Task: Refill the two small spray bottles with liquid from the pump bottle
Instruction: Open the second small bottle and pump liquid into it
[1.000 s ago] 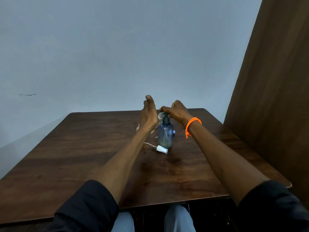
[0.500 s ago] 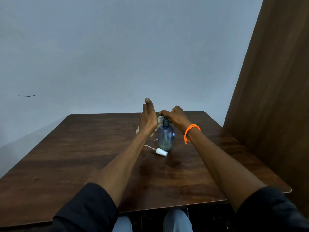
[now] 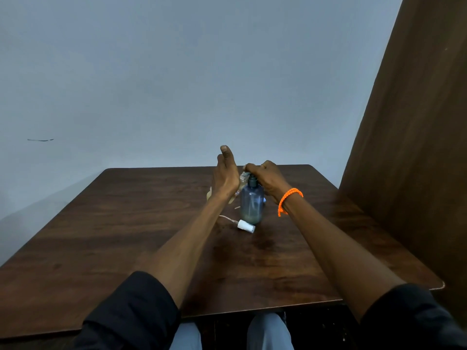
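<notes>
A blue translucent pump bottle stands upright near the middle of the wooden table, with a little liquid at its bottom. My right hand rests on its dark pump head, fingers curled over it. My left hand holds a small clear spray bottle tilted beside the pump's spout; its fingers point upward and most of the bottle is hidden behind the palm. A white spray cap with a thin dip tube lies on the table in front of the pump bottle.
A pale object shows partly behind my left wrist, and a small light-blue piece peeks out behind the pump bottle. A brown wooden panel rises along the table's right side. A grey wall is behind.
Both hands stay at the pump bottle. My view has shifted slightly, and the hands and bottles keep nearly the same pose.
</notes>
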Demonstrator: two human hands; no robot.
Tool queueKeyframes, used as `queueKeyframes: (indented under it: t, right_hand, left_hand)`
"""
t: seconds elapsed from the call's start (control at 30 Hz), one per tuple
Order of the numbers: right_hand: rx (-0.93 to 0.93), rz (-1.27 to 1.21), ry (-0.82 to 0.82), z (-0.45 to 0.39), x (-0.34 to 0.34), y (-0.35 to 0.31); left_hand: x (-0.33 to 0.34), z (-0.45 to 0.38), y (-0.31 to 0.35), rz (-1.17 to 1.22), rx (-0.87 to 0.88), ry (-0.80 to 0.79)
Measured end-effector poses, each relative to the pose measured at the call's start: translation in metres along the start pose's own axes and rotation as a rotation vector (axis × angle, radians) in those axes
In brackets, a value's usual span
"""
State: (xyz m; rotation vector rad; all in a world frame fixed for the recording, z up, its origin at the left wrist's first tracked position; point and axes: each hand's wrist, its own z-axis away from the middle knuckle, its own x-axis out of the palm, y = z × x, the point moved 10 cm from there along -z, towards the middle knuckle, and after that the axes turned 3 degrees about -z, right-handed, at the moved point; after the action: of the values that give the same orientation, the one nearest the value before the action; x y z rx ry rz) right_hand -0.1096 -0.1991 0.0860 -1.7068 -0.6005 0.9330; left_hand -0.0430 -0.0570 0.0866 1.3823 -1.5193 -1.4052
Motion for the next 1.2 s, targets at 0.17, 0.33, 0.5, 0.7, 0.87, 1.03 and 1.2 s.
queueKeyframes:
  t: [0.17,0.33,0.5,0.7,0.87,1.03,1.2]
  right_hand:
    - [-0.017,-0.012,0.029,-0.001,-0.014,-0.012]
    - [0.031,-0.016,-0.006,-0.005,-0.008,-0.004]
    - [0.021,-0.028,0.013,-0.001,-0.006,-0.001]
    - [0.003,0.025,0.03,-0.004,-0.015,-0.016]
    - [0.028,-0.054,-0.014,-0.004,-0.003,0.004]
    - [-0.004,0.003,0.03,-0.004,-0.014,-0.009]
    - [0.029,0.014,0.002,-0.01,-0.01,-0.008]
  left_hand:
    - [0.002,0.007,0.013,0.023,0.019,-0.004]
    - [0.003,0.001,0.012,-0.016,0.04,-0.017]
    - [0.004,0.001,0.005,-0.011,0.03,-0.017]
    - [0.004,0.002,0.014,-0.015,0.039,-0.026]
    - [0.004,0.003,0.008,-0.001,0.024,-0.027]
    - [0.003,0.012,0.015,0.028,0.046,-0.027]
    - [0.0,0.006,0.014,0.005,0.022,-0.019]
